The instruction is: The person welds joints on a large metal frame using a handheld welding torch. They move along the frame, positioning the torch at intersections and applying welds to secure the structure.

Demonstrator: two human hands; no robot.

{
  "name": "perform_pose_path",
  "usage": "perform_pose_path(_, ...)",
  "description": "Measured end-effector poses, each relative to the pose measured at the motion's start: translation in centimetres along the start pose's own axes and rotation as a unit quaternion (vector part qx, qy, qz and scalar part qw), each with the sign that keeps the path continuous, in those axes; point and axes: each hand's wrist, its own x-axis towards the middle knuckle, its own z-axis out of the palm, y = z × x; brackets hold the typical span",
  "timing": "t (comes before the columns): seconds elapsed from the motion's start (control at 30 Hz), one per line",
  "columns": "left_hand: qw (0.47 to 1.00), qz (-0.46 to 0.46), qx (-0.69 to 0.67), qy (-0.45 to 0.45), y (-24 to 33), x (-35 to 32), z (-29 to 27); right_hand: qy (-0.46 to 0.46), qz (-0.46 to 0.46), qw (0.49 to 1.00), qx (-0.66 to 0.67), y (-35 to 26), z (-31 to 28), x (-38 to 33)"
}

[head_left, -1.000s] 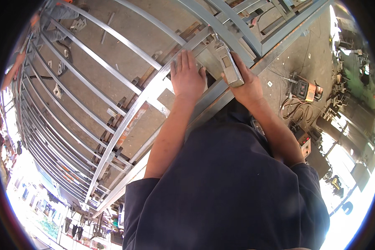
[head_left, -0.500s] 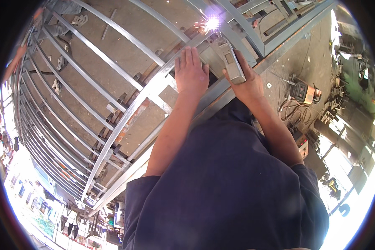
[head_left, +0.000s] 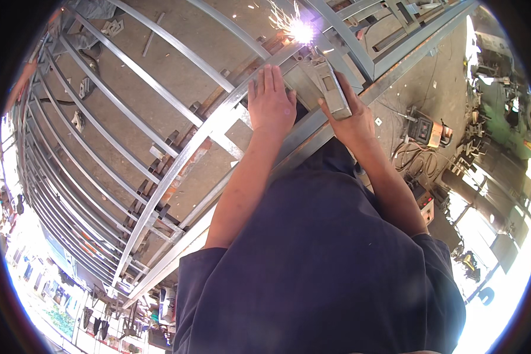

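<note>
My left hand (head_left: 271, 104) lies flat on the metal frame (head_left: 235, 97), fingers stretched out and holding nothing. In my right hand (head_left: 354, 121) is a boxy grey welding tool (head_left: 334, 88), its far end pointing away from me. Just beyond that end burns a bright welding arc (head_left: 301, 32), throwing sparks up and to the left. Glare hides the exact spot on the metal where it burns. A flat grey plate (head_left: 305, 82) sits between my two hands.
Long parallel bars (head_left: 130, 68) of the frame spread across the left side. Another grey frame (head_left: 389, 59) stands at the far right. An orange and black machine (head_left: 433, 131) and coiled cable (head_left: 418, 158) lie on the floor at right.
The right hand and welding tool have shifted slightly to the right and toward me. Sparks now fly higher, upward and left. My left hand stays in place.
</note>
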Motion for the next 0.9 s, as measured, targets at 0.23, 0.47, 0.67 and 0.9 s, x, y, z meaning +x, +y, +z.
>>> perform_pose_path(0.23, 1.000, -0.003, 0.001, -0.007, -0.1, 0.0, -0.1, 0.000, -0.001, 1.000, 0.022, 0.1, -0.2, -0.3)
perform_pose_path(0.47, 1.000, -0.002, 0.013, -0.011, 0.0, 0.0, 0.0, 0.008, -0.011, 0.999, 0.032, 0.2, -0.3, -0.5)
perform_pose_path(0.67, 1.000, 0.000, 0.009, 0.004, -0.1, 0.0, 0.2, 0.010, -0.009, 0.999, 0.029, 0.4, -0.4, -0.7)
perform_pose_path(0.9, 0.995, 0.008, -0.053, 0.081, -0.1, -1.0, -0.2, -0.029, 0.028, 0.999, 0.011, -0.1, -1.2, -1.0)
